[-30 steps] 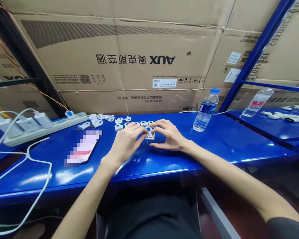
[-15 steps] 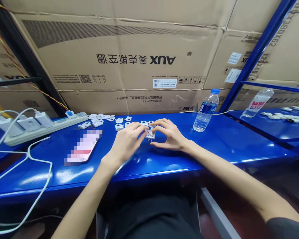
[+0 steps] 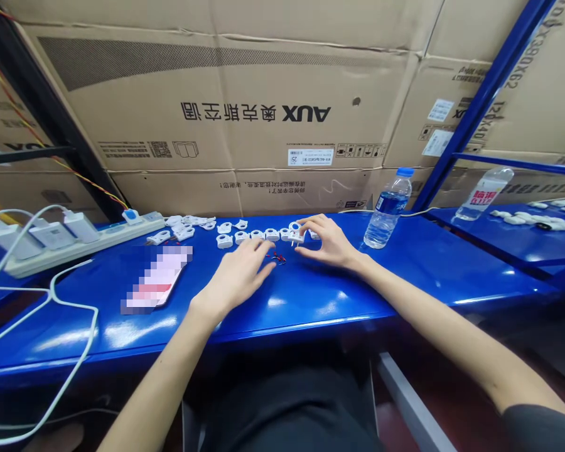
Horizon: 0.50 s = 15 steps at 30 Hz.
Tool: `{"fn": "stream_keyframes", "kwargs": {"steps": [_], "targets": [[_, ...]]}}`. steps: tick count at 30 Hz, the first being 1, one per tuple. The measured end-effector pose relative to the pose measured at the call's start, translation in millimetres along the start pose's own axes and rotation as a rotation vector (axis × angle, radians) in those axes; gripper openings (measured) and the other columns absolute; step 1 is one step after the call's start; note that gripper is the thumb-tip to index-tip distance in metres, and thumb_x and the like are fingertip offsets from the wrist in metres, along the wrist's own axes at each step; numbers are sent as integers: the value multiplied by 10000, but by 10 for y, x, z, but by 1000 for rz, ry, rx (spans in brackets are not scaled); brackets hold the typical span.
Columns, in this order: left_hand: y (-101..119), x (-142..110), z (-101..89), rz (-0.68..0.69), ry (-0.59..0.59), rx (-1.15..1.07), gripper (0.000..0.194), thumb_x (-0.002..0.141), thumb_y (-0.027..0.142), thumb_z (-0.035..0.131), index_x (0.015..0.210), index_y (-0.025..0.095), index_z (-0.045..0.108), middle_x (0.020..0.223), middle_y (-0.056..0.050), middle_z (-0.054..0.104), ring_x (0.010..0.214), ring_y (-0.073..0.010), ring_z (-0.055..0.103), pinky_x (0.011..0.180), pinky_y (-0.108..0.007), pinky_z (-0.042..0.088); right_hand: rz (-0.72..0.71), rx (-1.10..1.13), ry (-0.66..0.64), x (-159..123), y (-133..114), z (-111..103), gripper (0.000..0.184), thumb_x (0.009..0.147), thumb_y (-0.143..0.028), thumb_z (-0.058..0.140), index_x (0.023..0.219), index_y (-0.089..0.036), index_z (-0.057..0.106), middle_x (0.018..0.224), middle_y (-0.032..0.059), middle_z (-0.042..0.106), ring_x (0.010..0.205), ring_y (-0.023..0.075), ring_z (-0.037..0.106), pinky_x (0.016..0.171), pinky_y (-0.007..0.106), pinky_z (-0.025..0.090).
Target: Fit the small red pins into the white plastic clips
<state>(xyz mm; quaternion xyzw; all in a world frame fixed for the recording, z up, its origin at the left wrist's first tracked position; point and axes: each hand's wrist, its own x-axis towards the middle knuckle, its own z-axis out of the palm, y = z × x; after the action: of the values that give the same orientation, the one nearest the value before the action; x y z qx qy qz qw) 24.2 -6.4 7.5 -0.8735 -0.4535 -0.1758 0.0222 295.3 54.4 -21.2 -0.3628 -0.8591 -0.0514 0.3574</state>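
Note:
My right hand point(image 3: 327, 242) pinches a white plug piece point(image 3: 294, 235) with a round opening and metal prongs pointing toward me. Left of it, my left hand point(image 3: 240, 270) hovers low over the table, thumb and fingers apart with nothing between them. Small red and dark bits point(image 3: 279, 258), perhaps short wires, lie just beyond its fingertips. Behind both hands, several similar white plug pieces point(image 3: 257, 235) stand in a row. More white parts point(image 3: 188, 223) are heaped farther left.
A pixelated phone-like item point(image 3: 162, 276) lies at left on the blue table point(image 3: 311, 314). A power strip point(image 3: 108, 238) with chargers and white cables is beyond it. A water bottle point(image 3: 388, 210) stands to the right, another bottle point(image 3: 484, 194) farther right. Large cardboard boxes point(image 3: 258, 75) back the table.
My hands have drawn apart. The plug piece has moved right and up with my right hand, away from my left fingers. The small red bits on the table now show.

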Motion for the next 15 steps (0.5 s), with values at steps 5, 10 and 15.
{"fn": "stream_keyframes", "kwargs": {"steps": [5, 10, 15], "targets": [[-46, -35, 61, 62, -156, 23, 418, 1062, 343, 511, 1465, 284, 601, 1431, -108, 617, 1318, -296, 586, 1061, -428, 538, 142, -47, -71, -9, 351, 57, 273, 886, -433, 747, 1076, -242, 705, 1286, 92, 736, 1196, 322, 640, 1059, 504, 495], [-40, -29, 84, 88, -187, 20, 433, 1060, 296, 501, 1474, 265, 626, 1501, -99, 607, 1356, -293, 576, 1153, -446, 482, 188, -49, -120, -23, 519, 170, 306, 869, -401, 748, 1127, -239, 723, 1278, 88, 749, 1206, 329, 647, 1064, 508, 510], [-23, -23, 72, 67, -219, 36, 458, 1059, 294, 500, 1497, 218, 610, 1530, -114, 601, 1381, -313, 565, 1164, -474, 474, 210, -25, -127, -18, 518, 226, 303, 875, -371, 727, 1145, -235, 712, 1309, 85, 743, 1222, 332, 638, 1061, 522, 520]]}}
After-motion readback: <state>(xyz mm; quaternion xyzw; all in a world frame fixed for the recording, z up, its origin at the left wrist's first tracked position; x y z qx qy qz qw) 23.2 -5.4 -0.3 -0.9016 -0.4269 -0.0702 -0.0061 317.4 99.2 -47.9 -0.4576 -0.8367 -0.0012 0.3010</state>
